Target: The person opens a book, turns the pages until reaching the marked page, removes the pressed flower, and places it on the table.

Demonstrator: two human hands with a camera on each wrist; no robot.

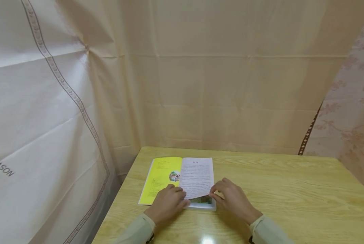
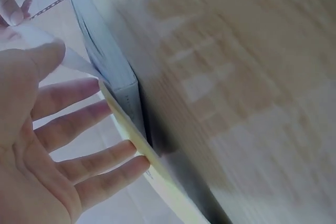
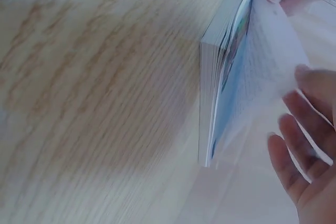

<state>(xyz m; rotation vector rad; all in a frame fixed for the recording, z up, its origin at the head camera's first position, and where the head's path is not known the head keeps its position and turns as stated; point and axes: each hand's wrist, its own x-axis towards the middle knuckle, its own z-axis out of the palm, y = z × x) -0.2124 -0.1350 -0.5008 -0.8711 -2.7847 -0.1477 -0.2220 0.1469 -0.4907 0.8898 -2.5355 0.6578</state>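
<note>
A thick paperback book [image 1: 162,166] lies spread on the table, with a bright yellow page and a small round picture on its left side. On the right is a white printed page [image 1: 195,176], its lower edge lifted over a coloured picture page [image 1: 204,200]. My right hand [image 1: 232,200] pinches that page's lower right corner between thumb and fingertips. Near the bottom of the fold rests my left hand [image 1: 168,203]; in the left wrist view its fingers [image 2: 79,124] are extended, their tips on the yellow page. The right wrist view shows the page block [image 3: 210,82] edge-on.
The wooden table [image 1: 291,193] extends well to the right of the book. Behind it hangs a beige cloth [image 1: 218,84], with a white printed cloth [image 1: 47,135] at the left and a floral one [image 1: 352,118] at the right.
</note>
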